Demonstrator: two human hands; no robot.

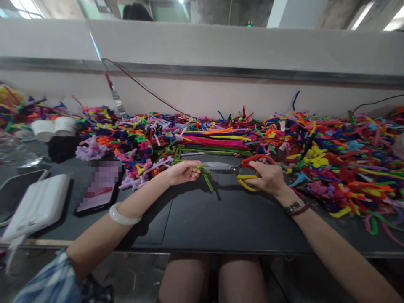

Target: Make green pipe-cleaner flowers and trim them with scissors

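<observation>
Over the middle of the dark table, my left hand (185,173) pinches a small bundle of green pipe cleaners (207,180), whose ends hang down to the right. My right hand (270,179) grips a pair of scissors (234,169) with a red handle loop and a yellow one. The blades point left and lie apart, reaching the green bundle beside my left fingertips. Whether they touch the stems I cannot tell. Behind both hands lie long straight pipe cleaners (217,142) in pink, yellow and green.
Heaps of colourful pipe-cleaner pieces (341,168) line the table's back and right side. To the left are a phone (99,187), a white power bank (39,206), white cups (44,129) and a black cloth-like item (62,148). A pale partition (221,48) rises behind.
</observation>
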